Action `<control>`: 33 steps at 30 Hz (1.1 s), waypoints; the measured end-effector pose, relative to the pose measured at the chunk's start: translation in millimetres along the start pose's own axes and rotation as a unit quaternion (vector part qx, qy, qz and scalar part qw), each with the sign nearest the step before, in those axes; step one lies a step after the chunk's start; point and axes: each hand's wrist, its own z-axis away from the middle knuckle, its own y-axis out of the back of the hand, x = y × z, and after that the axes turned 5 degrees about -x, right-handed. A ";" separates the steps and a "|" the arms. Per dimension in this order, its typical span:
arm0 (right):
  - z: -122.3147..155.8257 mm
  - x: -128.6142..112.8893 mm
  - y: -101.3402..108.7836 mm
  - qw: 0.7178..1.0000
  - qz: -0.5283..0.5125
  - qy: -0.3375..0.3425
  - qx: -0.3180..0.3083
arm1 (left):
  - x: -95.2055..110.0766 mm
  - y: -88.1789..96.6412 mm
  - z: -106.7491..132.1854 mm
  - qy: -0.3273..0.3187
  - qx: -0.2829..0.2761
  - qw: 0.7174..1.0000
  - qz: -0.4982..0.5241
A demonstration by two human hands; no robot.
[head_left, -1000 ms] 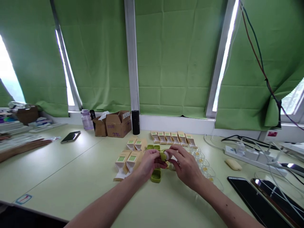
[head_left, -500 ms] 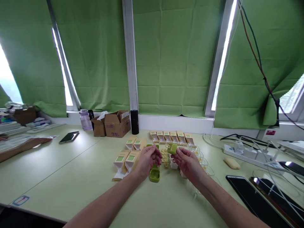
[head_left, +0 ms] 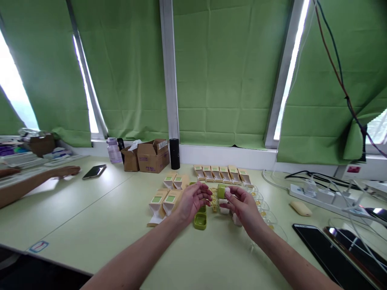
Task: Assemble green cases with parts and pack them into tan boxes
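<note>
My right hand (head_left: 242,205) grips a small green case (head_left: 222,191) between thumb and fingers, above the table. A bit of white shows at the case's right side, by my thumb tip. My left hand (head_left: 195,201) is beside it, palm turned in, fingers spread and holding nothing. Beneath my left hand stand green square trays (head_left: 200,221), partly hidden by it. Between my hands runs a group of small yellow pieces (head_left: 214,203). White rounded pieces (head_left: 224,208) lie under my right hand, and clear round plastic parts (head_left: 263,205) are spread to its right.
Folded cardboard cartons with green labels (head_left: 156,200) stand left of my hands, and a row of more cartons (head_left: 223,174) at the back. Brown boxes (head_left: 152,157) and a black cylinder (head_left: 174,154) line the wall. Phones (head_left: 325,253) and a power strip (head_left: 326,201) are right. Another person's hand (head_left: 68,171) rests far left.
The green case has turned in my right hand, its loop no longer seen and white now showing. My left hand's fingers have spread. The view has shifted slightly, and the other person's hand has come into view.
</note>
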 end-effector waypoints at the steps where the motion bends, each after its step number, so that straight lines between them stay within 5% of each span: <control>1: 0.3 0.0 -0.2 1.000 0.013 0.004 0.005 | 0.1 -0.4 0.4 -0.004 -0.003 1.000 0.000; 7: 0.2 7.8 1.0 0.995 0.090 0.050 0.018 | -0.4 -0.3 1.4 -0.003 -0.005 1.000 -0.006; 11: 5.5 9.1 -0.1 0.972 0.203 0.117 0.013 | 0.4 -4.5 4.7 -0.059 0.002 0.996 -0.068; 18: 12.1 8.9 -2.6 0.905 0.339 0.256 -0.029 | 0.7 -11.6 13.1 -0.159 -0.011 0.946 -0.284; 27: 8.2 17.8 8.2 0.776 0.490 0.395 -0.049 | -9.4 -5.3 14.3 -0.218 -0.037 0.852 -0.475; 33: 6.0 15.8 11.7 0.739 0.524 0.420 -0.046 | -20.4 -0.2 8.6 -0.184 -0.080 0.897 -0.394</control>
